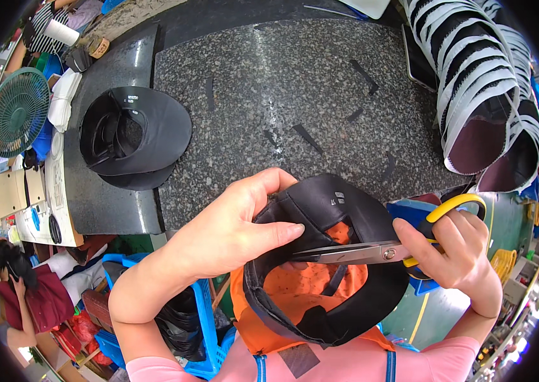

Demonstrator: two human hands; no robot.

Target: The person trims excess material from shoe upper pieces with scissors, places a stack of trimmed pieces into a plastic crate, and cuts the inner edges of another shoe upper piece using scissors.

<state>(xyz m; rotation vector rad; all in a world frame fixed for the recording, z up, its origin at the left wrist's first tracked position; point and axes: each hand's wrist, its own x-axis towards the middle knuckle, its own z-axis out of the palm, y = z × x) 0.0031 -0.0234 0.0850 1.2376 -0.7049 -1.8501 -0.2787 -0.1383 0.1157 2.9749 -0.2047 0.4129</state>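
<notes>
My left hand [241,219] pinches the upper left edge of a black sewn fabric piece [371,213] between thumb and fingers. The piece is ring-shaped, like a shoe-collar lining, with small white print on it. In my right hand [454,251] are scissors [352,253] with yellow and black handles, the fingers wrapped through the loops. Their metal blades point left across the piece, tips close under my left thumb; whether they touch fabric there I cannot tell. On the dark board to the left lie similar black pieces [170,134], stacked.
Narrow black scraps [307,138] lie on the speckled stone tabletop [237,70]. Shoe uppers with white edges [482,121] stand stacked at the right. A green fan [18,111] and a cream machine [5,198] are at the left. An orange apron [253,325] covers my lap. Another person [11,286] sits lower left.
</notes>
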